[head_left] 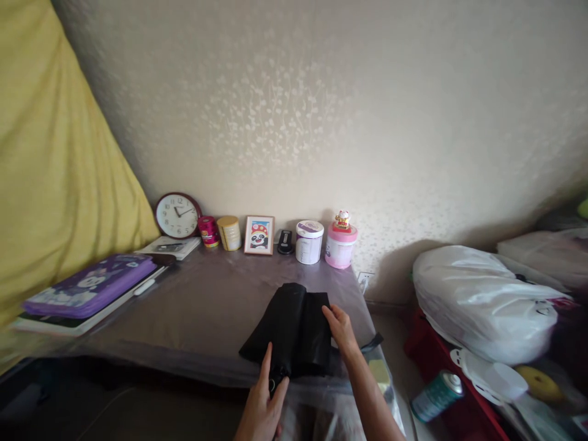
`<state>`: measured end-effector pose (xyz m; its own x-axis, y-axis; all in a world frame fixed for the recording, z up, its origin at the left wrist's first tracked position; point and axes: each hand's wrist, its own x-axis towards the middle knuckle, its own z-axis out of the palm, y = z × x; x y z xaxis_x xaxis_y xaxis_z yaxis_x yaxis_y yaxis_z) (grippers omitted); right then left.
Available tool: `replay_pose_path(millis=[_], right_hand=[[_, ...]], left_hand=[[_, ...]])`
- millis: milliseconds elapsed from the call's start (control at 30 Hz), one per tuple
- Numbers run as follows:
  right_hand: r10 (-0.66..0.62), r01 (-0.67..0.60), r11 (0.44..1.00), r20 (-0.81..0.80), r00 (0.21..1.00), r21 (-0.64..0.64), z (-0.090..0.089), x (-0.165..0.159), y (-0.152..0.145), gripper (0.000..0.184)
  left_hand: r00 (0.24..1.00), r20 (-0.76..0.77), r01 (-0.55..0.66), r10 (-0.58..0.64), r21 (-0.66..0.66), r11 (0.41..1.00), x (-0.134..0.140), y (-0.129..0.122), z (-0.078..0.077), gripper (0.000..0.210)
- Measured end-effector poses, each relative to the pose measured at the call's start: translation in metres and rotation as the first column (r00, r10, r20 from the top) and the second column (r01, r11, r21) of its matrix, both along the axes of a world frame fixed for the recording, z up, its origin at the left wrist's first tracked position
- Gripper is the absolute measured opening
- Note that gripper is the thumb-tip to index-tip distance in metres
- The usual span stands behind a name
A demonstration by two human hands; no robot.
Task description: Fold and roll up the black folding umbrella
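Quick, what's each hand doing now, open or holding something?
Left hand: holding the near end of the black fabric item.
Right hand: holding its right edge.

"Where could a hand pass?"
"Left of the black cloth [287, 324] — bare tabletop [197, 306] reaches towards the purple case [92, 288] there."
"And beyond the cloth?"
"A strip of tabletop, then the picture frame [260, 236], white tub [309, 244] and pink tub [340, 250] bar the way to the wall [285, 110]."
"Right of it?"
"Tight — the right hand [340, 331] blocks the cloth's edge."
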<state>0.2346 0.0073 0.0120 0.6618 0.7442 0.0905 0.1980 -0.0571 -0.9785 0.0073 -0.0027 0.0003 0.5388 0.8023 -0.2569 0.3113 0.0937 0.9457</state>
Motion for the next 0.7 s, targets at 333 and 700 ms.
replay_pose_path(millis=[333,700], right_hand=[[0.099,-0.098,0.995,-0.087,0.991,0.009,0.019,-0.032,0.032,0.043],[0.168,-0.166,0.976,0.005,0.986,-0.141,0.005,-0.057,0.071,0.041]], left_hand=[[0.998,0.027,0.056,-0.064,0.226,0.973,-0.002,0.008,-0.025,0.07],[0.981,-0.111,0.185,-0.16,0.262,0.947,-0.009,0.015,-0.034,0.074]])
